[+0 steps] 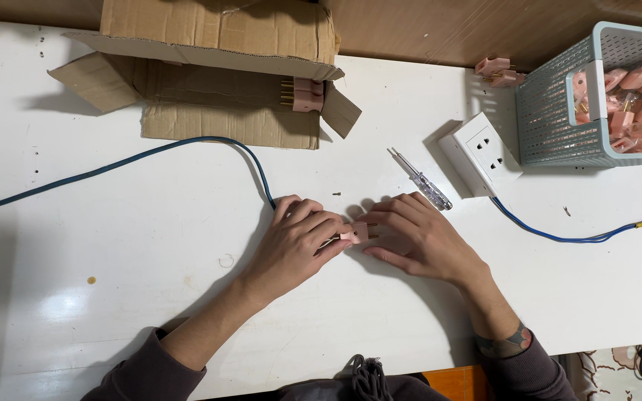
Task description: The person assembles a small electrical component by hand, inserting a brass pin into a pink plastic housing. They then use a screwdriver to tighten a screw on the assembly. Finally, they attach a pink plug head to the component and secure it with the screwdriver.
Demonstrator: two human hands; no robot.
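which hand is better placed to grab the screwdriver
Right. The right hand lies just below the screwdriver, while the left hand sits farther off, pinching the pink plug at the blue cable end.
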